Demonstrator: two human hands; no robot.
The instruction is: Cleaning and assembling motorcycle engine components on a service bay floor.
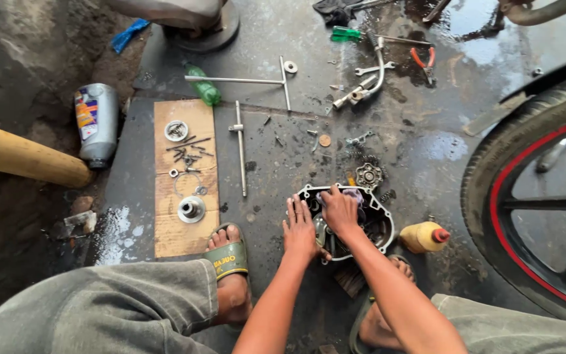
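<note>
Flanking engine cover (381, 226): bottle (425, 236), gear (369, 175).

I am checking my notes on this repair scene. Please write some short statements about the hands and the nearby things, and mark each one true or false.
1. Both hands rest on the metal engine cover. True: left hand, right hand.
2. The yellow bottle has a green cap. False: the cap is red.
3. Small parts lie on the cardboard. True.
4. The red-handled pliers are in the right hand. False: they lie on the wet floor.
</note>
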